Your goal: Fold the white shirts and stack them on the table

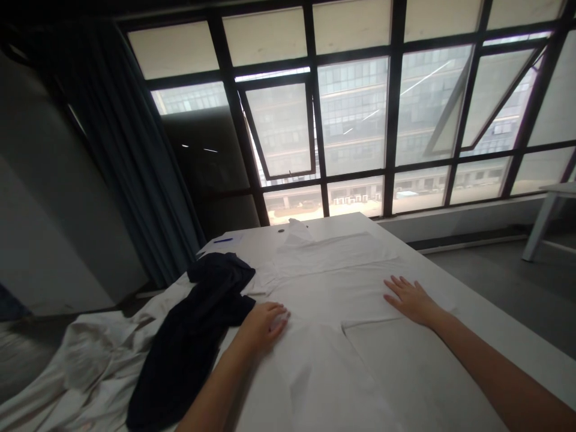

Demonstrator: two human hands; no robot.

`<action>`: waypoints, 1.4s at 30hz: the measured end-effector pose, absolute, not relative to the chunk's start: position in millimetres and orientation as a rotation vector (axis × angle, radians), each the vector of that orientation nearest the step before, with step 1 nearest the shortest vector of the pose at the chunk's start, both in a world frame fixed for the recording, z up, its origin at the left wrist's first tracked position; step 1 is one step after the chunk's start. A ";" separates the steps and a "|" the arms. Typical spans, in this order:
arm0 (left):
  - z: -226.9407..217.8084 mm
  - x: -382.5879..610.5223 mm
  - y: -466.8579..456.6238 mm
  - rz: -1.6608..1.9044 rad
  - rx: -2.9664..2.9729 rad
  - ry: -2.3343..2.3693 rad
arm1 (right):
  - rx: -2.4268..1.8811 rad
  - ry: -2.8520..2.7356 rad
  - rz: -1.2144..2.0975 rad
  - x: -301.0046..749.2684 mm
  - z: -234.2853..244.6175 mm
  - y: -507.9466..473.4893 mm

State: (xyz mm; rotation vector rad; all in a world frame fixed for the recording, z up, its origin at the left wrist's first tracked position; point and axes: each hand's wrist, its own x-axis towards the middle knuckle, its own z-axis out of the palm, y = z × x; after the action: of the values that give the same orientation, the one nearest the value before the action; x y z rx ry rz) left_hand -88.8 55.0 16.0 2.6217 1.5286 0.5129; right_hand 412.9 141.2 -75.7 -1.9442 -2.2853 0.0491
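I see the white cloth [324, 300] spread on the white table [423, 372], in front of the person and between the two hands, which are well apart. The right hand [407, 300] lies flat with fingers spread, near the cloth's right side; beyond it I find a bare strip of tabletop, then the table's right edge and open floor [477, 273]. The left hand [265, 324] has bent fingers, and I cannot tell if they pinch the fabric. Just beside it, the dark cloth [193, 330] crowds the left edge, so the room there is narrower.
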 end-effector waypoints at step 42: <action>58.1 -24.1 23.5 0.193 2.656 1.446 | -0.888 -2.764 0.372 224.0 -6.9 -5.5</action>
State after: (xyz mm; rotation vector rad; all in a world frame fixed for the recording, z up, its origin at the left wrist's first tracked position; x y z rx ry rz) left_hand -24.1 23.5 58.1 2.6563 1.4464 0.1927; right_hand 224.0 -5.5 -6.9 -0.8879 -2.7641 0.3724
